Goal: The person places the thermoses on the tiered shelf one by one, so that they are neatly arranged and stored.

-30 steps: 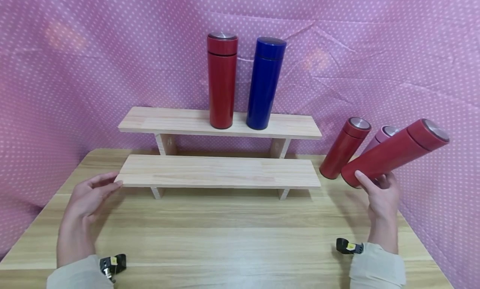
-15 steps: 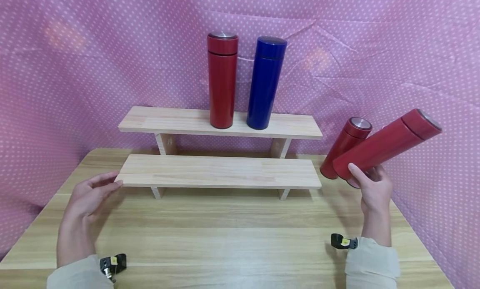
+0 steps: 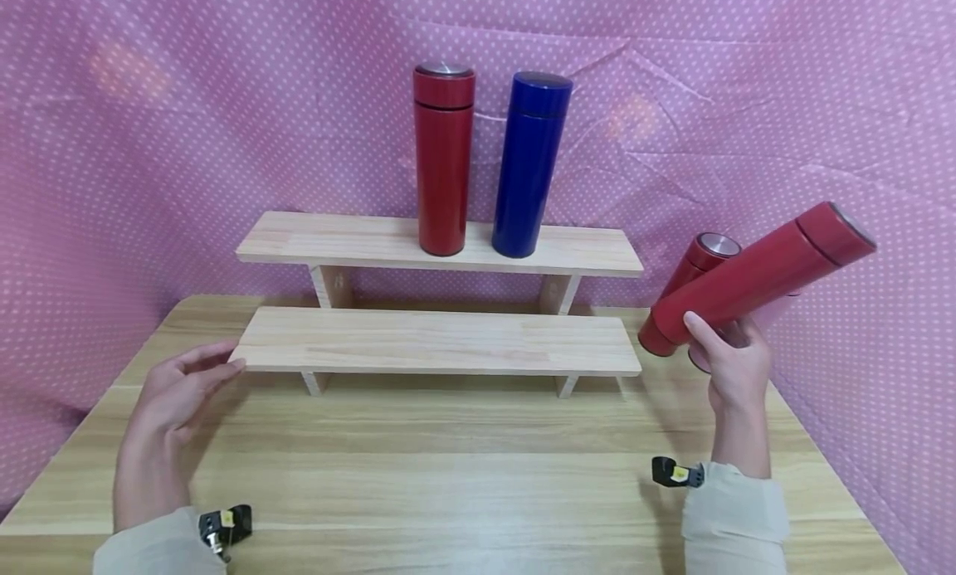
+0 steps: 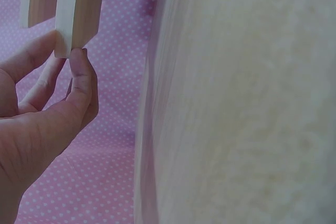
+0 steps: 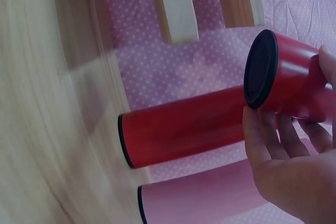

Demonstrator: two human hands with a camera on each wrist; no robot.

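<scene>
My left hand [image 3: 168, 392] pinches the left end of the lower wooden shelf board [image 3: 433, 343] between thumb and fingers; the left wrist view shows the fingertips [image 4: 79, 59] on both faces of the board's end. Over at the right, my right hand [image 3: 735, 380] grips a red thermos bottle [image 3: 762, 264] near its base. It is held in the air, tilted with its lid up to the right, its black base [image 5: 261, 70] facing the shelf. Behind it stand a second red thermos [image 3: 683, 275] and a pink thermos [image 5: 205, 195], partly hidden in the head view.
On the upper shelf board [image 3: 336, 236] stand a red thermos [image 3: 444, 168] and a blue thermos [image 3: 530, 172], side by side. The two-tier stand sits on a wood-grain table [image 3: 418, 484]. A pink dotted cloth [image 3: 224, 127] hangs behind and at both sides.
My right hand has moved left and slightly up with the tilted red thermos, which now overlaps the standing red one in the head view. The left hand has stayed put.
</scene>
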